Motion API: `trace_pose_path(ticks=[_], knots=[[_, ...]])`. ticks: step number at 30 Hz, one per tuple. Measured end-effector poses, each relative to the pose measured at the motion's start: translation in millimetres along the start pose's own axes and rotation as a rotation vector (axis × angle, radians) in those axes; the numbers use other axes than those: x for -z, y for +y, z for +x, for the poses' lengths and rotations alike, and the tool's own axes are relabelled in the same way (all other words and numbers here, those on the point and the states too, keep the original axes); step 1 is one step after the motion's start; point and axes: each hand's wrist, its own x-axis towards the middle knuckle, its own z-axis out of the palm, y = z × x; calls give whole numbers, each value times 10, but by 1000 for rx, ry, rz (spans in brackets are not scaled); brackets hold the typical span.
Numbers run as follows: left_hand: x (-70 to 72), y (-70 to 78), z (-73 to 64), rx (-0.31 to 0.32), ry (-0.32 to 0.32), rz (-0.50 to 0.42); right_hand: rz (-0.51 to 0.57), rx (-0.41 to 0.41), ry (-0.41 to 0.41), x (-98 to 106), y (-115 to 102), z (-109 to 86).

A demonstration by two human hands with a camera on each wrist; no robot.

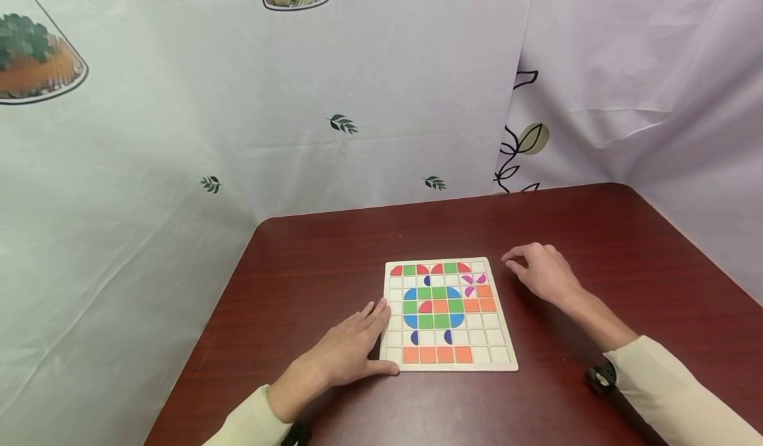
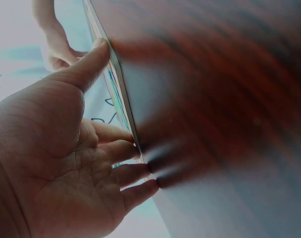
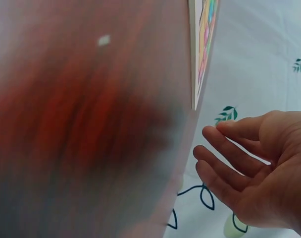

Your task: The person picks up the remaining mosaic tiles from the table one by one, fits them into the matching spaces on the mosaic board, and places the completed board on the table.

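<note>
A square pale board [image 1: 495, 356] with a grid of cells lies flat on the table, seen edge-on in both wrist views. Its cells carry colored shapes: red and blue rounded pieces, green squares [image 1: 438, 321], orange squares [image 1: 445, 354], navy half circles and pink petals [image 1: 469, 291]. My left hand [image 1: 352, 346] rests at the board's left side, fairly straight fingers along the edge, thumb [image 2: 93, 59] at the near left corner. Off the board's right side, my right hand [image 1: 545, 272] hovers with loosely bent fingers [image 3: 229, 173], nothing visible between them.
The dark red wooden table [image 1: 310, 267] has rounded far corners. Behind it hangs a pale curtain [image 1: 381, 68] printed with leaves and plants. Dark wrist devices [image 1: 601, 377] sit under both light sleeves [image 1: 673, 386].
</note>
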Motion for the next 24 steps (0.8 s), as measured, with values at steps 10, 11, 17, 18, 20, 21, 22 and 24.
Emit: trace_pose_path(ticks=[10, 11, 17, 18, 20, 21, 22, 24], knots=[[1, 10, -4, 4, 4, 17, -108, 54, -1, 130, 82, -213], [2, 9, -5, 4, 2, 17, -118, 57, -3, 140, 85, -234], [27, 1, -26, 3, -8, 5, -141, 55, -31, 216, 122, -361], [32, -2, -31, 3, -8, 3, -142, 53, -35, 232, 131, -380], [38, -6, -41, 2, -8, 0, -147, 49, -38, 267, 146, -414], [39, -9, -45, 1, -7, 0, -147, 48, -37, 285, 155, -428], [37, -12, -49, 0, -6, 0, -147, 46, -34, 301, 159, -440], [30, -16, -52, -3, -5, 2, -145, 46, -28, 326, 165, -461]])
